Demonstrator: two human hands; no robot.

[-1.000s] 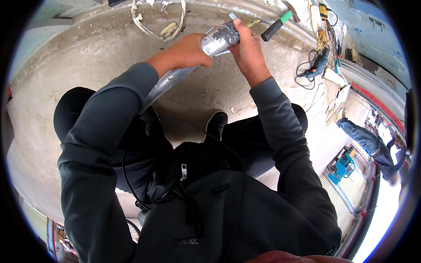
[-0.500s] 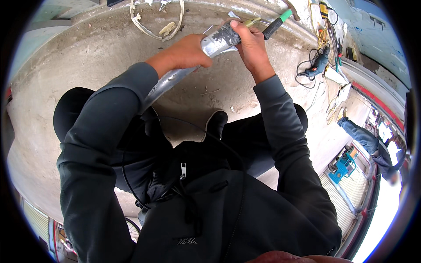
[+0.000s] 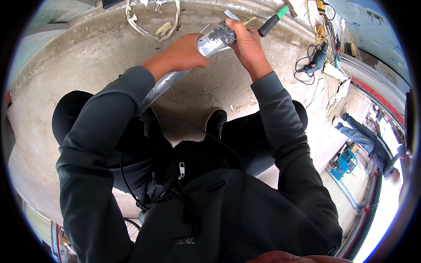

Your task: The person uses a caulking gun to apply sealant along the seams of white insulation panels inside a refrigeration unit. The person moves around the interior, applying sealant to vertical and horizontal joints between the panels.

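A silver metal pipe (image 3: pixel 166 83) runs from beside my left knee up and to the right between my hands. Its far end is scuffed with dark grey patches. My left hand (image 3: pixel 186 53) is closed around the middle of the pipe. At the far end my right hand (image 3: pixel 248 47) grips it, thumb on top, fingers partly hidden underneath. Just past my right thumb a yellowish strip (image 3: pixel 249 20) shows; I cannot make out its kind. Beyond it, apart from my hand, is a tool handle (image 3: pixel 272 22) with a black grip and green end.
A pale hoop-like strip (image 3: pixel 153 34) lies on the concrete floor (image 3: pixel 87 65) at the far left. To the right are a blue-grey power drill (image 3: pixel 316 61) with a black cord and tangled yellow cables (image 3: pixel 321 33). Another person (image 3: pixel 368 142) is farther right, near a turquoise machine (image 3: pixel 344 162).
Both hands and the pipe have shifted very slightly left in view, grips unchanged. The person at the right has changed stance, legs now farther apart.
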